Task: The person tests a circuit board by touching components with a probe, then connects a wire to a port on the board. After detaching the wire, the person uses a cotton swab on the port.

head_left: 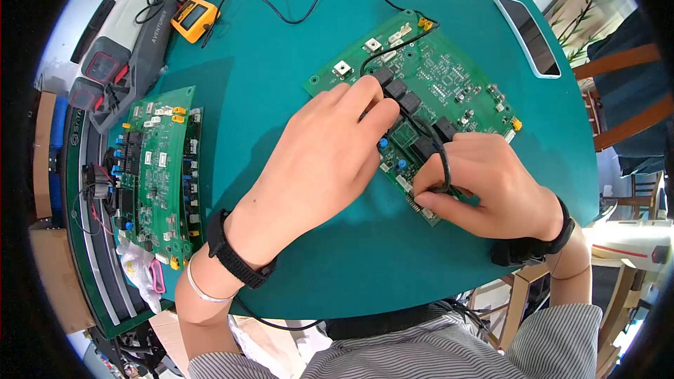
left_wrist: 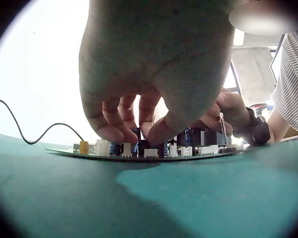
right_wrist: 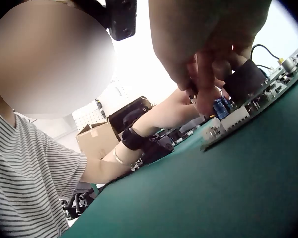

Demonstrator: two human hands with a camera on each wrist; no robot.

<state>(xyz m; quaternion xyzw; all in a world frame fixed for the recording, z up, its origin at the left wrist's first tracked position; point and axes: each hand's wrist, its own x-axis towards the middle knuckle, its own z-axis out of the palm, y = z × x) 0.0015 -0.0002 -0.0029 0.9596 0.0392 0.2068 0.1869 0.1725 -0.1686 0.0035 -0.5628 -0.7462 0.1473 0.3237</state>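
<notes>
A green circuit board lies on the table under both hands. My left hand is over its near left part, fingers bent down among the parts; in the left wrist view, its thumb and fingertips reach dark and blue components. What lies between them is hidden, so I cannot tell whether they pinch anything. At the near right edge my right hand pinches a thin black cable, which loops over its fingers. Black block-shaped components stand between the hands, and small blue parts sit nearby.
The black cable runs back across the table towards a yellow handheld device with a screen. More green boards stand stacked at left, beside a grey case and a pink-handled item. A phone lies at the back right.
</notes>
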